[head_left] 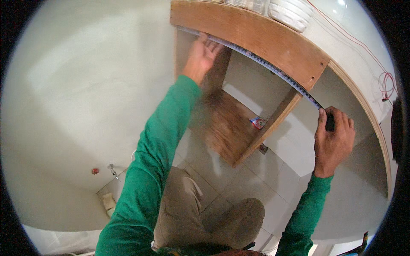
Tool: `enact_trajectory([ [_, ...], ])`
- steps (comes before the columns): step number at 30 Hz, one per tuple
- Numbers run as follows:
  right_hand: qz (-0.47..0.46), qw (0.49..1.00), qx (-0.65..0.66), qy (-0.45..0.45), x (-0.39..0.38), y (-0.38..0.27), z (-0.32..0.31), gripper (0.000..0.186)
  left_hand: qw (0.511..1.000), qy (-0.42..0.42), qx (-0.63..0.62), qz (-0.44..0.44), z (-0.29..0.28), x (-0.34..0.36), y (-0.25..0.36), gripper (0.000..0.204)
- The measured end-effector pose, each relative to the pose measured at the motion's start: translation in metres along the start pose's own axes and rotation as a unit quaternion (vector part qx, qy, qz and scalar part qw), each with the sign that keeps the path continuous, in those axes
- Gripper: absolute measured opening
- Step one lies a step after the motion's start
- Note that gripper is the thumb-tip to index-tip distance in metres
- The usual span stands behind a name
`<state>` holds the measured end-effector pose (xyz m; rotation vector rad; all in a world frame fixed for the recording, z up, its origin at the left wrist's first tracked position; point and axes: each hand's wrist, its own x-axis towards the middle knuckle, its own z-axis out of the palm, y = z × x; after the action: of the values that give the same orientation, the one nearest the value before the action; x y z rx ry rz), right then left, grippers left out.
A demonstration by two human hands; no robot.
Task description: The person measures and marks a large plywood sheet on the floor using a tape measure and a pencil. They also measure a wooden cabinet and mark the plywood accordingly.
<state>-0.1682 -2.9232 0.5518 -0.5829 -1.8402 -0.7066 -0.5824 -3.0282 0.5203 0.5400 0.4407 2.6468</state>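
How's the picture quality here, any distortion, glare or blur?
Head view: fisheye distortion makes the wooden board look bowed, with black corners; head view: small bright glare near the top right; head view: soft shading on the left wall; head view: tape measure markings too blurred to read.

tape measure [265, 64]: markings too blurred to read | packet [258, 123]: print too small to read

Two hands [334, 143], measuring tape [265, 63] stretched between them, wooden cabinet [250, 29]

The cabinet front [250, 34] is grained wood, the measuring tape [265, 64] smooth, the sleeves [153, 132] matt cloth, the floor tiles [247, 181] glossy.
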Motion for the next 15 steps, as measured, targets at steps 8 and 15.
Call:
enact_trajectory([
  [8, 0.004, 0.999, 0.02, 0.036, 0.003, -0.007, 0.004, 0.013, 1.0, 0.003, 0.006, -0.007, -0.007, 0.012, -0.004, 0.026],
  [15, 0.006, 0.997, 0.042, 0.062, 0.0, -0.019, 0.012, 0.011, 1.0, -0.008, -0.012, 0.003, -0.01, 0.007, -0.004, 0.032],
])
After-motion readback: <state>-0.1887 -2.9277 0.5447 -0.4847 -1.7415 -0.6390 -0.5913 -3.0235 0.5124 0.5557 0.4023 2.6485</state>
